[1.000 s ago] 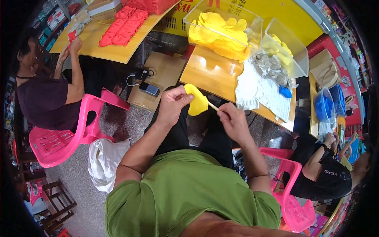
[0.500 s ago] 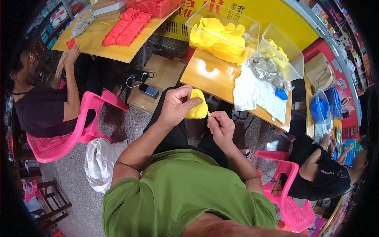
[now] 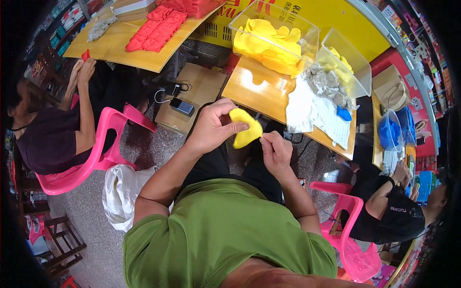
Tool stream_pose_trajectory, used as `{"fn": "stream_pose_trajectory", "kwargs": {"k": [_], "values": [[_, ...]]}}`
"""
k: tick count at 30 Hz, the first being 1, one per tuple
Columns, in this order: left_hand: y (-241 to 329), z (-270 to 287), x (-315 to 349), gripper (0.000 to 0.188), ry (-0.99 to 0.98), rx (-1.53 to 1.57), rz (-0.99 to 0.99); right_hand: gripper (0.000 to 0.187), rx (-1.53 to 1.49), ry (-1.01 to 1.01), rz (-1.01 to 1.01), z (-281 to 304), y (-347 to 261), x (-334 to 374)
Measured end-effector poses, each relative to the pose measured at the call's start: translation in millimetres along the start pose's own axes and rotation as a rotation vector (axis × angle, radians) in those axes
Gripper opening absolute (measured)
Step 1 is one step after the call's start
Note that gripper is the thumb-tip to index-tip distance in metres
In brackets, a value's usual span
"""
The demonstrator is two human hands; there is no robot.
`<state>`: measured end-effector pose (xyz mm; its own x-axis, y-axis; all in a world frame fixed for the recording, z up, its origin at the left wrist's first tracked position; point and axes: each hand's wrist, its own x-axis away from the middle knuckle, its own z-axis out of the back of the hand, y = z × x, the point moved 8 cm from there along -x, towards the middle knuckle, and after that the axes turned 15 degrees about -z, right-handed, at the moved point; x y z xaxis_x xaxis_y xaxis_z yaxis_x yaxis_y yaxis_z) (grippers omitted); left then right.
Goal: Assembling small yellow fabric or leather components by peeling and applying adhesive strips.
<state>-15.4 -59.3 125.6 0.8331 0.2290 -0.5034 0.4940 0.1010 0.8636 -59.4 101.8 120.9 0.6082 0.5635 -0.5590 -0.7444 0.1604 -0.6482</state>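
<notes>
Between my two hands is a soft, flat yellow piece (image 3: pixel 244 133) with a rounded edge; its exact kind is unclear. My left hand (image 3: pixel 214 126) grips its upper left side, thumb lying across the front and fingers behind. With thumb and forefinger, my right hand (image 3: pixel 276 150) pinches the narrow tip at the piece's right side. Both hands hang above my lap, in front of the table (image 3: pixel 254 91). On that table stands a clear bin (image 3: pixel 309 43) heaped with similar yellow pieces (image 3: pixel 269 45).
A second clear bin (image 3: pixel 360 79), small clear bags (image 3: pixel 326 86) and a white cloth (image 3: pixel 300 113) lie on the table's right. A cardboard box (image 3: pixel 185 115) with a small device sits left of it. People on pink chairs (image 3: pixel 103 139) work at either side.
The yellow piece has tilted and folded, its lower end swinging down-left. My right hand has shifted slightly right, still pinching the tip; my left hand keeps its grip.
</notes>
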Motion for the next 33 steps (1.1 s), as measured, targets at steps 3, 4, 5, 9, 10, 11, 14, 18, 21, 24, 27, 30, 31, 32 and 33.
{"fn": "stream_pose_trajectory", "kwargs": {"k": [3,4,5,9,10,11,14,18,21,24,27,30,31,32,33], "values": [[8.0,0.0,-2.7,0.014,0.107,-0.003,-0.095,0.01,-0.04,0.018,-0.082,-2.4,1.1,2.5],[7.3,-1.3,-2.4,0.014,0.107,-0.002,-0.094,0.009,-0.074,0.007,-0.126,-4.7,3.2,4.3],[6.5,-1.7,-1.9,0.013,0.116,0.005,-0.095,0.009,-0.109,-0.003,-0.17,-7.1,5.6,6.2],[10.1,-5.2,-3.7,0.01,0.11,0.022,-0.102,0.005,-0.372,-0.098,-0.379,-21.8,17.7,15.6],[10.6,-6.5,-4.4,0.01,0.112,0.021,-0.101,0.005,-0.372,-0.1,-0.379,-23.3,18.1,17.2],[12.2,-7.0,-5.0,0.009,0.126,0.017,-0.116,0.005,-0.43,-0.128,-0.401,-27.2,20.9,19.2],[19.4,-5.7,-5.7,0.008,0.115,-0.031,-0.133,0.006,-0.406,-0.159,-0.344,-26.9,16.1,14.8],[18.8,-3.2,-5.8,0.009,0.093,-0.065,-0.143,0.007,-0.251,-0.098,-0.086,-16.3,-0.7,4.9],[14.8,-2.3,-6.8,0.009,0.145,-0.05,-0.168,0.006,-0.224,-0.092,-0.136,-16.7,4.4,8.4],[9.1,-6.9,-5.6,0.009,0.145,-0.071,-0.122,0.006,-0.337,-0.091,-0.328,-24.5,17.0,20.2],[10.3,-5.9,-3.9,0.01,0.139,-0.066,-0.129,0.006,-0.433,-0.136,-0.378,-31.6,17.7,22.3],[5.0,-0.6,-0.9,0.011,0.096,-0.06,-0.099,0.006,-0.306,-0.148,-0.211,-27.1,14.2,13.9],[3.9,1.0,-1.1,0.011,0.097,-0.061,-0.097,0.007,-0.25,-0.162,-0.127,-26.3,9.9,12.5],[2.1,2.0,-1.3,0.012,0.09,-0.064,-0.085,0.007,-0.252,-0.163,-0.129,-25.5,11.7,11.8],[0.7,2.5,-1.1,0.013,0.084,-0.066,-0.073,0.008,-0.248,-0.17,-0.137,-25.7,13.8,11.4]]}}
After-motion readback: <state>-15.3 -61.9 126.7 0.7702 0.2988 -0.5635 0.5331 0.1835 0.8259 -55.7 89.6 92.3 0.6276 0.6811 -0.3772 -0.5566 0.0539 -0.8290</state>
